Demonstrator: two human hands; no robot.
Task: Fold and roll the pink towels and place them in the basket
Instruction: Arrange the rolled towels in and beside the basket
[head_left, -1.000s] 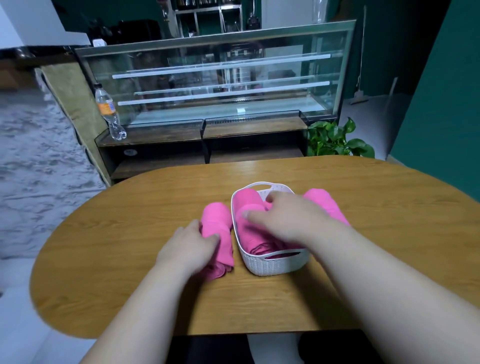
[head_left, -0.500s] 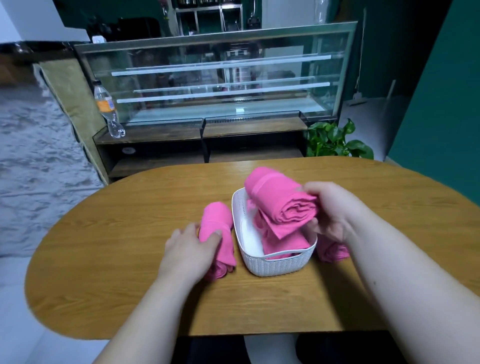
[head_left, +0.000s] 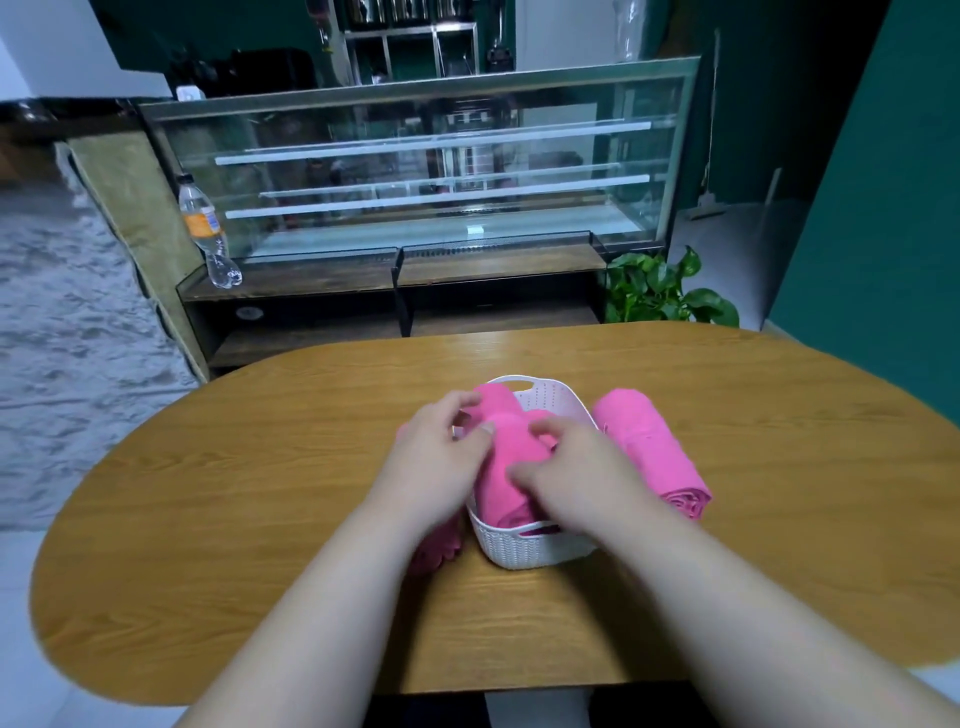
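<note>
A white woven basket (head_left: 524, 548) stands at the middle of the wooden table (head_left: 260, 519). Rolled pink towels (head_left: 511, 478) lie inside it, the top one lengthwise. My left hand (head_left: 436, 457) grips that roll's left side, thumb on top. My right hand (head_left: 571, 467) presses on its right side with curled fingers. Another rolled pink towel (head_left: 649, 452) lies on the table, touching the basket's right side. A third pink roll (head_left: 441, 545) lies left of the basket, mostly hidden under my left wrist.
A glass display counter (head_left: 415, 171) with a plastic bottle (head_left: 208, 234) on its ledge stands beyond the table. A green plant (head_left: 660, 291) sits at the far right of the table's edge. Bare wood surrounds the basket.
My right hand has lowered the rolled towel from above the basket into it. My left hand left the roll beside the basket and moved onto the towel in the basket.
</note>
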